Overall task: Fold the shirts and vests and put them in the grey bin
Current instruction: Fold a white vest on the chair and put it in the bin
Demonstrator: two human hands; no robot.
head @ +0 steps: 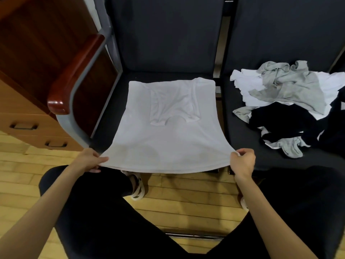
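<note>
White vest [168, 128] spread on a dark chair seat [115, 109].
Left hand [89, 159] and right hand [242, 161] each pinch a hem corner.

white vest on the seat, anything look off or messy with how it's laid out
The white vest lies mostly flat on the dark seat, both hands pinching its near hem. Its far end is folded back, and that flap sits rumpled and slightly askew. The pile of clothes on the next seat is a tangled heap.

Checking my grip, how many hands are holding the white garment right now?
2: the left hand pinches the near left corner of the white garment, the right hand grips the near right corner.
</note>
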